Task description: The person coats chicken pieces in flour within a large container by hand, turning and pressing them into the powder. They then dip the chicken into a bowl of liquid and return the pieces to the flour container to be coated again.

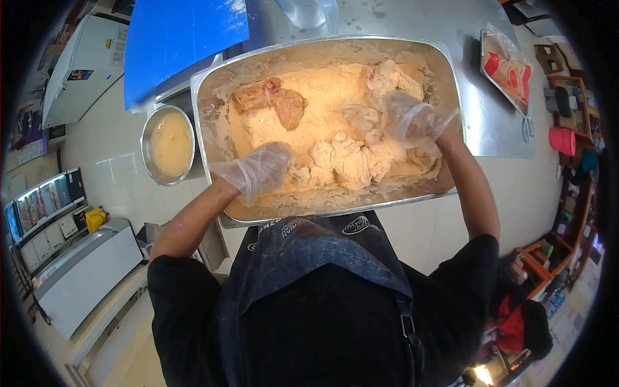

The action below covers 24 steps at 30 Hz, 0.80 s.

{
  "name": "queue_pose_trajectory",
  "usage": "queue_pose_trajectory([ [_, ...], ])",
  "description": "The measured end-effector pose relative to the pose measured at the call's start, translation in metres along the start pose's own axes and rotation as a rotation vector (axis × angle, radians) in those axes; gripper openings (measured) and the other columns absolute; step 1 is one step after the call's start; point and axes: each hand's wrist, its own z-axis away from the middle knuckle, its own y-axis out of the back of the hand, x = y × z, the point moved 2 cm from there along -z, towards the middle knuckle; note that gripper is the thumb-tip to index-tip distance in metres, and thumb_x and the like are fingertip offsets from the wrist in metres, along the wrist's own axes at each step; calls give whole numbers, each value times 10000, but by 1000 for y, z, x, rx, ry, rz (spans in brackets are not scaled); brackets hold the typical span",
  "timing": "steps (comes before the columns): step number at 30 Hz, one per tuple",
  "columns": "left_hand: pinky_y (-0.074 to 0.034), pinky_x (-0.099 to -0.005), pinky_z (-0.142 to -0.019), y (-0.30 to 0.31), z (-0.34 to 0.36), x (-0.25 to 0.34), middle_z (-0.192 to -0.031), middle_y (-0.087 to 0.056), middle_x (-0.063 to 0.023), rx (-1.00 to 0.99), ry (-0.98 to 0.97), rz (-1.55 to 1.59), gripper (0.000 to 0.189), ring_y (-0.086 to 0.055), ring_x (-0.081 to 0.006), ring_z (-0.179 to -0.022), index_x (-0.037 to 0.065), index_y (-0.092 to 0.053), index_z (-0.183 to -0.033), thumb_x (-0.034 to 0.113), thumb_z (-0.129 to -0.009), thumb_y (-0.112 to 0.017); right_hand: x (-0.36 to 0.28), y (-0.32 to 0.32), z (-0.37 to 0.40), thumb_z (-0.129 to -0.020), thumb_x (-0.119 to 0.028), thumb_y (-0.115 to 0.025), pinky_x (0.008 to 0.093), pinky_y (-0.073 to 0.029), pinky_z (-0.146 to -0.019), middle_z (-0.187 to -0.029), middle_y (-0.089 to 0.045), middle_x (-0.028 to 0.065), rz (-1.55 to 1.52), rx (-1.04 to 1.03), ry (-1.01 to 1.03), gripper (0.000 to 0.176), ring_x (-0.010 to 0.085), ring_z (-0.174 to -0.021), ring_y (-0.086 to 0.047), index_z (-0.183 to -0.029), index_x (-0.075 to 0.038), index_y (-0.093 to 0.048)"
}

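Observation:
A large metal tray (329,42) holds orange-tinted flour. My left hand (263,169), in a clear plastic glove, is in the flour at the tray's near left, its fingers hidden. My right hand (412,119), gloved too, is at the right side, blurred, beside a floured piece (362,119); its fingertips are not clear. Heavily floured chicken pieces (348,161) lie between my hands near the front. Barely coated, reddish-brown chicken (288,106) rests at the back left. Another floured piece (390,77) sits at the back right.
A metal bowl of yellowish liquid (172,143) stands left of the tray. Behind are a blue board (184,45) and a clear plastic container (309,11) on the steel table (412,22). At the right lie a red-printed bag (509,74) and scissor-like handles (528,129).

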Motion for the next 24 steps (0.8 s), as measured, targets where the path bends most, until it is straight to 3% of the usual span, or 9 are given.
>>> queue_pose_trajectory([
  [2,-427,-366,-713,-9,2,-7,-759,-517,-121,-2,82,191,146,-497,-296,-734,11,-526,-871,57,-732,-531,-1,-2,5,-811,-153,-543,323,-464,-682,-808,-557,63,-116,37,-63,127,207,-670,-522,-820,-28,-566],
  [8,-437,-352,-589,-5,-18,21,-695,-520,-77,-259,7,-428,165,-525,-235,-628,-1,-536,-894,86,-754,-547,-40,-7,-8,-791,-186,-554,338,-459,-680,-744,-551,77,-184,-108,-357,148,222,-682,-526,-774,-39,-557],
  [14,-492,-331,-680,10,-59,31,-785,-566,-33,-170,364,811,199,-555,-212,-677,7,-533,-959,145,-817,-559,-42,-23,1,-777,-177,-572,344,-460,-593,-684,-537,105,46,-55,-88,145,260,-632,-534,-733,-43,-535],
  [16,-496,-333,-751,3,-76,28,-826,-582,-40,14,-449,-372,248,-567,-233,-692,14,-532,-993,174,-808,-571,-48,-29,0,-774,-169,-574,340,-456,-572,-670,-531,109,174,-53,-4,141,268,-619,-531,-724,-44,-530],
  [17,-496,-333,-751,-11,-80,19,-826,-582,-40,7,-454,-367,248,-567,-233,-692,14,-532,-993,174,-808,-571,-46,-35,-1,-773,-173,-580,340,-453,-565,-662,-526,108,227,-48,-75,148,263,-603,-524,-722,-43,-529],
  [19,-473,-362,-763,-34,-90,-4,-847,-585,-101,15,-119,779,293,-565,-273,-732,9,-530,-995,145,-742,-579,-30,-36,-2,-772,-178,-586,340,-449,-557,-655,-521,107,283,-40,-154,156,258,-587,-517,-720,-43,-529],
  [20,-473,-362,-763,-30,-100,8,-847,-585,-101,4,-117,786,293,-565,-273,-732,9,-530,-995,145,-742,-579,-17,-33,0,-775,-197,-589,336,-447,-556,-653,-519,102,46,38,-164,172,246,-580,-509,-724,-42,-536],
  [22,-469,-321,-712,-17,-121,44,-736,-574,-107,-375,-225,-389,146,-558,-252,-705,24,-594,-752,113,-637,-599,-9,-26,1,-777,-217,-592,332,-446,-554,-651,-516,98,-188,124,-182,189,235,-572,-500,-728,-42,-543],
  [24,-465,-330,-697,-27,-116,42,-719,-569,-110,-371,-237,-395,105,-556,-262,-701,25,-592,-704,98,-629,-590,-4,-16,-5,-763,-222,-638,335,-456,-824,-992,-573,109,-34,-303,-679,330,207,-927,-543,-1021,-35,-554],
])
